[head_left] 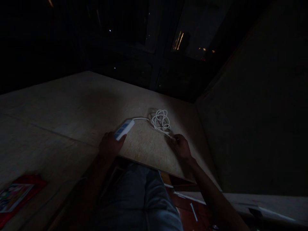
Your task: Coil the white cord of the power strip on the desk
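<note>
A white power strip [125, 129] with bluish panels on its top lies at a slant on the pale tabletop [141, 146]. Around its near end my left hand [111, 144] is closed, the thumb along one side. From the far end runs a white cable [160, 121], gathered in a loose tangle of loops to the right. My right hand [181, 146] pinches the cable's other end near the tangle's lower right. What exactly sits between those fingertips, plug or bare cable, is too dark to tell.
At the lower left lies a red packet [19, 195] with a colourful printed picture. A dark wall [252, 128] bounds the right side, and dark window panes [134, 64] stand behind. My legs [141, 199] are below the near edge.
</note>
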Demonstrator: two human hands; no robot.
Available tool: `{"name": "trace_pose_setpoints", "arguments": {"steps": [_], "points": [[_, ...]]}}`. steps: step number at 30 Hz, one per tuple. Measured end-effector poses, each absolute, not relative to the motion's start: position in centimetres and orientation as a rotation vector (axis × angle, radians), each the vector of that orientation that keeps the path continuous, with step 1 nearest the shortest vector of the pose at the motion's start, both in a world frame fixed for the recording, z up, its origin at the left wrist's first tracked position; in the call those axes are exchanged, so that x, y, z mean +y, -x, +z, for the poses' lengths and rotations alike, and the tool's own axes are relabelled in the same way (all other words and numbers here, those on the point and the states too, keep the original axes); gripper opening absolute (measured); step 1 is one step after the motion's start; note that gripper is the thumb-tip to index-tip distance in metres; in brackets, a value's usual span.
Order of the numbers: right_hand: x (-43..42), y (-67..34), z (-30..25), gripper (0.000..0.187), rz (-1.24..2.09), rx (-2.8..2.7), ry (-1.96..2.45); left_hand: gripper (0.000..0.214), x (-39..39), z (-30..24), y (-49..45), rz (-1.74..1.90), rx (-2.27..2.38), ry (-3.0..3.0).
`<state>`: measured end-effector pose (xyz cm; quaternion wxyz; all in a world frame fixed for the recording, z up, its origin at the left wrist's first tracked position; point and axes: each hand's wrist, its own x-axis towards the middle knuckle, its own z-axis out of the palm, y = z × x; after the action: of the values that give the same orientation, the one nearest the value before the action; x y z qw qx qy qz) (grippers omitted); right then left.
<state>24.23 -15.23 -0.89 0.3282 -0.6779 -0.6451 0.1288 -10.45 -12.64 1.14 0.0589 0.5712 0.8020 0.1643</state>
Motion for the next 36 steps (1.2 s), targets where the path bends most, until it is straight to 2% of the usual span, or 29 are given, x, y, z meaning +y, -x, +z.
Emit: {"name": "trace_pose_setpoints", "arguments": {"steps": [3, 13, 19, 27, 36], "points": [[-15.3, -19.0, -1.1, 0.04, 0.458, -1.763, 1.739, 0.064, -12.6, 1.3, 10.0, 0.512, 2.438, -1.738], [-12.5, -3.0, -1.0, 0.032, 0.483, -1.888, 1.756, 0.059, -12.5, -0.5, 11.8, 0.465, 2.628, -1.898], [-9.9, 2.4, -1.2, 0.031, 0.578, -1.988, 1.521, 0.055, -12.9, -1.8, 13.4, 0.599, 2.61, -1.891], [-8.1, 1.0, -3.6, 0.046, 0.733, -2.054, 1.065, 0.054, -12.5, -1.6, 15.9, 0.646, 2.666, -1.799], [-11.1, -5.6, -4.3, 0.026, 0.651, -1.913, 1.036, 0.056, -12.8, -1.7, 16.2, 0.68, 2.577, -1.729]]}}
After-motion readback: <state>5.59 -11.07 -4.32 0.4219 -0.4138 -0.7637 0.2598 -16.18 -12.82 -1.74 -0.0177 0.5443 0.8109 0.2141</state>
